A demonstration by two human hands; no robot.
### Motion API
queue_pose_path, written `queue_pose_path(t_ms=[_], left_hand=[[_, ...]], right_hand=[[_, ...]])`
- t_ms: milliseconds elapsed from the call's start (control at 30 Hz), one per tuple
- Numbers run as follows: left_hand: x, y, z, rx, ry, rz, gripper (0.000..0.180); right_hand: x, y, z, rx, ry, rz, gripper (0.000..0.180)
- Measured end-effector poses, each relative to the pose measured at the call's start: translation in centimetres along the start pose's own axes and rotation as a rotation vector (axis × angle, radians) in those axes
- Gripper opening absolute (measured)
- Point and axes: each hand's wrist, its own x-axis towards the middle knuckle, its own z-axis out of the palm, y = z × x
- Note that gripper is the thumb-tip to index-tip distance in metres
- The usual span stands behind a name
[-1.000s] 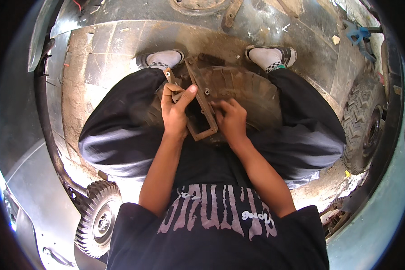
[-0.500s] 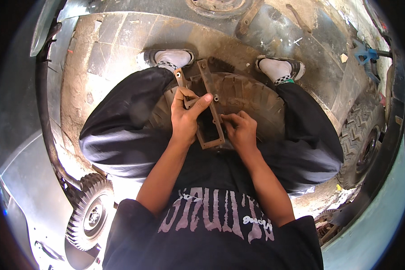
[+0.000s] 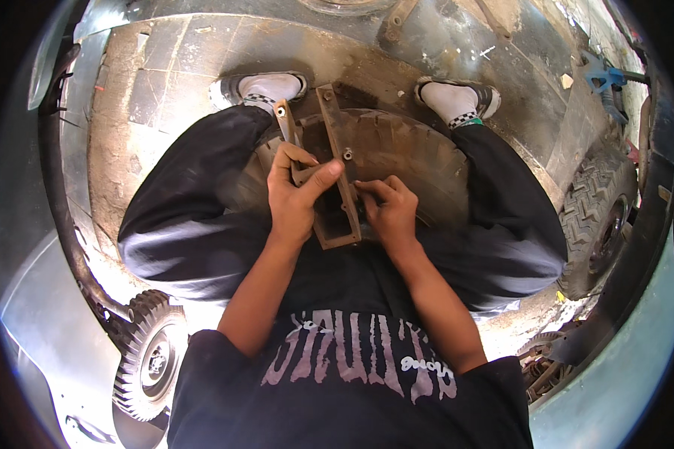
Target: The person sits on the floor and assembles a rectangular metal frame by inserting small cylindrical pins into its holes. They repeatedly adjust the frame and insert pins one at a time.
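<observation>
A brown, worn metal bracket (image 3: 331,120), shaped like a long open frame with side bars and a flat end plate, lies tilted over my lap. My left hand (image 3: 290,202) grips it round the middle, thumb pressed on top of the right bar. A small nut-like fitting (image 3: 347,154) sits on the outer side of that bar. Close against the same bar, lower down, my right hand (image 3: 393,209) is closed with thumb and finger pinched together; whatever is between them is hidden. Beneath the bracket's far end, a large worn tyre (image 3: 419,153) lies between my legs.
Treaded wheels stand at the right (image 3: 595,224) and at the lower left (image 3: 138,370). Grey vehicle panels (image 3: 22,277) line the left side. A blue tool-like object (image 3: 605,81) lies far right. Along the far edge are a round metal rim (image 3: 348,6) and a metal arm (image 3: 397,24).
The whole view has shifted slightly, so everything sits a little further left and up. Both hands keep nearly the same hold and place at the bracket.
</observation>
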Motion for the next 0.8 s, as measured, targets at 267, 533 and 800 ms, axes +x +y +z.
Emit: queue_pose_path(t_ms=[267,533,800], left_hand=[[0.7,0.3,0.3,-0.054,0.054,-0.057,0.036],[-0.4,-0.7,0.4,-0.099,0.04,0.019,0.036],[0.0,-0.7,0.0,0.005,0.074,0.003,0.035]], right_hand=[[0.6,0.0,0.4,-0.034,0.071,-0.089,0.02],[2.8,-0.7,0.3,-0.029,0.028,-0.108,0.016],[-0.4,-1.0,-1.6,-0.049,-0.077,0.071,0.01]])
